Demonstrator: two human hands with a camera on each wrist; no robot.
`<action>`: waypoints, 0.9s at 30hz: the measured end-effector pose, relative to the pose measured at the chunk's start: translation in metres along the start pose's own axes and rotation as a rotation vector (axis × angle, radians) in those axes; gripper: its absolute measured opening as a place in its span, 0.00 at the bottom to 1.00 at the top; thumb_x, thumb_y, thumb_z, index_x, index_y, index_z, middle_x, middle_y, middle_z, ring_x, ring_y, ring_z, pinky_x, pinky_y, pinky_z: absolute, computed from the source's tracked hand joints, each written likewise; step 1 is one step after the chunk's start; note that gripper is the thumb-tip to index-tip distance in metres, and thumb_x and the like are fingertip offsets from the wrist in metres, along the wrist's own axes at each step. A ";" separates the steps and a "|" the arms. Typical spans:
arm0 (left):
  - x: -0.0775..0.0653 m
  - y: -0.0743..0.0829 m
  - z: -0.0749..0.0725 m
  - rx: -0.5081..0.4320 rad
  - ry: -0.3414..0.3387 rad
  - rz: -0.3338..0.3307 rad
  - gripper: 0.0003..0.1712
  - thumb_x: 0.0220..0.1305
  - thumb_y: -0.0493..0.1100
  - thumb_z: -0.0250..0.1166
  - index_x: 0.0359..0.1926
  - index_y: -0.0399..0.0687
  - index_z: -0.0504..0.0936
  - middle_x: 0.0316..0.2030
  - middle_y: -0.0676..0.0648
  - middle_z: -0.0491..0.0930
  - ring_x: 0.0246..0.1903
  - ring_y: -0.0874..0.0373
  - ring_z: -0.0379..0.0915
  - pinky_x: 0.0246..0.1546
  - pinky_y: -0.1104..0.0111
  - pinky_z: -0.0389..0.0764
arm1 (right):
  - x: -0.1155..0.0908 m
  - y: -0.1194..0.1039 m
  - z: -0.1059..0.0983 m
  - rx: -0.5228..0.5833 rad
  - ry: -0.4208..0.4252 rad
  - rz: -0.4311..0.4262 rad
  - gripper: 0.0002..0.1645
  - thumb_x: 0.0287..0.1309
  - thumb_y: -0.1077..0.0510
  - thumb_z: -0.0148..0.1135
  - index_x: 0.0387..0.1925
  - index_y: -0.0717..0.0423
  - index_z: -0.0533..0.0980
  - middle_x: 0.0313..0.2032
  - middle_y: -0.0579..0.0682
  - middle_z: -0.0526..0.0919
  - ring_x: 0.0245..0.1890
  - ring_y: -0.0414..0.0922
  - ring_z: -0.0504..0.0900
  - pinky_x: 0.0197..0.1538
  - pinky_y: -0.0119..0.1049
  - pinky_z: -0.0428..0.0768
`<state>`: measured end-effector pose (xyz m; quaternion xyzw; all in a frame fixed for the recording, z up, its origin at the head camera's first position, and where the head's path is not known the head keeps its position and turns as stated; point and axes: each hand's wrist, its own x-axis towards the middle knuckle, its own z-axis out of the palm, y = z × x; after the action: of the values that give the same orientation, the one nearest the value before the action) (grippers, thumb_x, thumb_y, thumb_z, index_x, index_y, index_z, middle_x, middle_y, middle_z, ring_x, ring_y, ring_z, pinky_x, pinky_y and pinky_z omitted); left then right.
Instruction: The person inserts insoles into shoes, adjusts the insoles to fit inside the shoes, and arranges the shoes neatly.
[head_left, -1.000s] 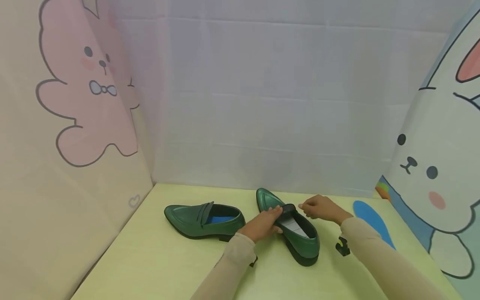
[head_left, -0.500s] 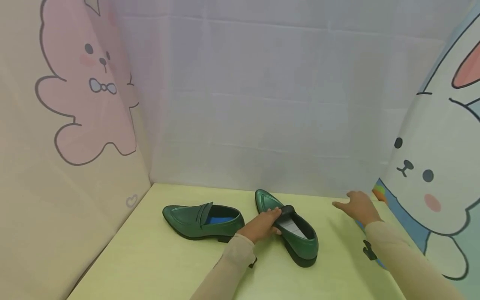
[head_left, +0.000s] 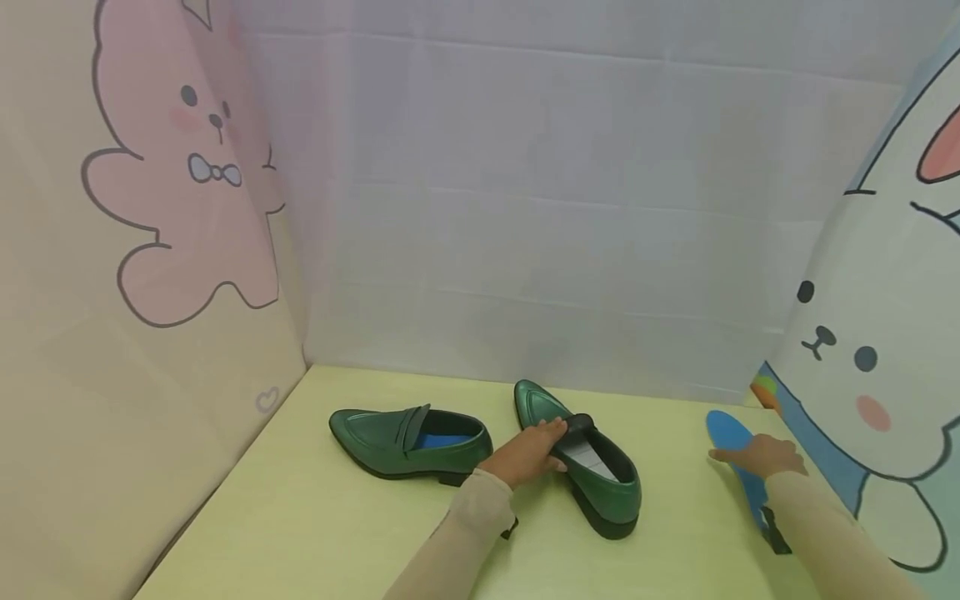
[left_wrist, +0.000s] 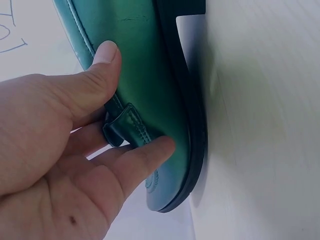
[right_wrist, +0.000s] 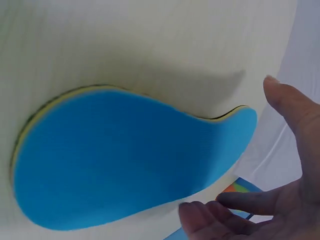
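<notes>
A green loafer (head_left: 613, 496) stands on the table right of centre, toe pointing to the back left, with a pale inner sole (head_left: 591, 458) showing in its opening. My left hand (head_left: 525, 454) holds it by the strap area. In the left wrist view the thumb (left_wrist: 106, 52) presses the shoe's side while fingers reach round the strap (left_wrist: 131, 125). At the right, my right hand (head_left: 761, 457) hovers over a blue insole (head_left: 726, 429), thumb and fingers spread. The right wrist view shows the insole (right_wrist: 115, 155) lying blue side up, fingertips close to its edge.
Another green loafer (head_left: 375, 442) sits on the left, with a blue insole (head_left: 442, 440) inside. The pale yellow table (head_left: 300, 517) is closed in by a white curtain (head_left: 525, 208) behind and printed cloths at both sides, a pink character (head_left: 187, 250) and a white rabbit (head_left: 847, 375).
My right hand has left the held loafer's opening, moved right and come down over the blue insole, its fingers spreading. My left hand and both loafers have stayed put.
</notes>
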<state>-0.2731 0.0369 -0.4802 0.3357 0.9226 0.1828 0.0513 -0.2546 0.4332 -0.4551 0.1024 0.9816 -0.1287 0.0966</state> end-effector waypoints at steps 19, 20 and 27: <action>-0.001 0.002 0.000 -0.008 -0.008 -0.031 0.40 0.60 0.54 0.60 0.70 0.49 0.56 0.68 0.49 0.56 0.66 0.51 0.51 0.62 0.67 0.57 | 0.004 0.014 0.017 -0.013 -0.033 0.006 0.60 0.41 0.29 0.65 0.47 0.84 0.61 0.42 0.79 0.69 0.42 0.73 0.70 0.41 0.60 0.73; -0.001 0.002 -0.001 -0.007 -0.010 -0.032 0.40 0.61 0.54 0.60 0.70 0.49 0.56 0.68 0.49 0.55 0.66 0.51 0.50 0.62 0.67 0.57 | 0.003 0.014 0.017 -0.002 -0.032 -0.002 0.60 0.41 0.30 0.65 0.47 0.84 0.61 0.42 0.79 0.70 0.42 0.73 0.70 0.41 0.60 0.73; -0.001 0.004 -0.003 -0.014 -0.005 -0.036 0.40 0.60 0.53 0.61 0.70 0.49 0.57 0.68 0.49 0.56 0.66 0.51 0.51 0.62 0.67 0.57 | -0.002 0.006 0.009 0.022 0.031 -0.090 0.51 0.40 0.38 0.70 0.43 0.82 0.63 0.38 0.75 0.72 0.35 0.67 0.74 0.35 0.55 0.75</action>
<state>-0.2706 0.0380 -0.4762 0.3190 0.9271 0.1875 0.0593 -0.2499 0.4362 -0.4651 0.0611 0.9851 -0.1424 0.0743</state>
